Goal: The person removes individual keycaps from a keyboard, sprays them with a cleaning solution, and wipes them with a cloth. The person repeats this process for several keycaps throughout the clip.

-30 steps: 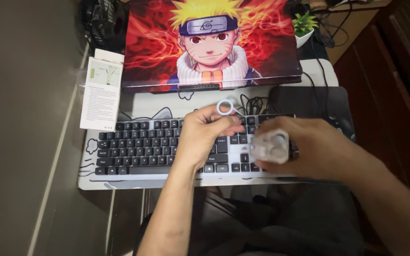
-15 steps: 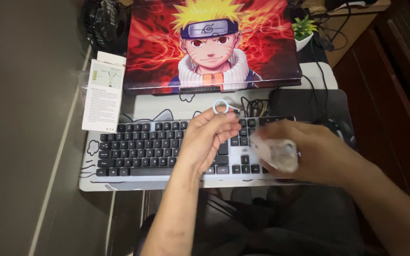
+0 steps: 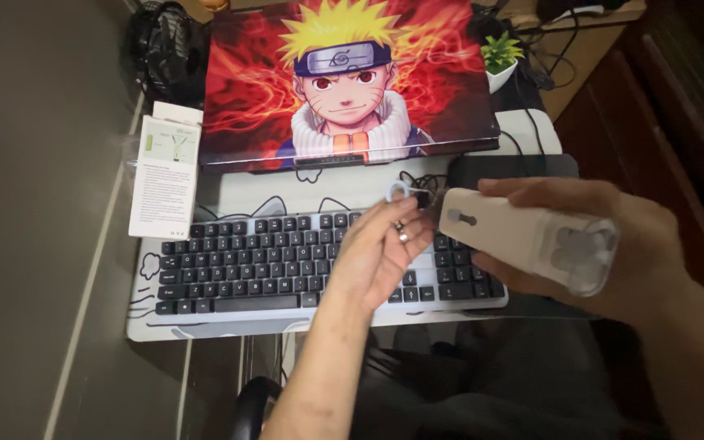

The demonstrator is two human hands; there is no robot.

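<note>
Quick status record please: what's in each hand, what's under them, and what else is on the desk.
left hand: pinches a small tool with a white ring at its end
right hand: grips a white oblong case with a clear end cap
below hands: black-keyed keyboard on a white desk mat
behind: closed laptop with a cartoon skin
left of the keyboard: white box
far right: small potted plant

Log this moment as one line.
left hand: holds small white ring-handled tool | right hand: holds white oblong cleaning kit | below: black keyboard
</note>
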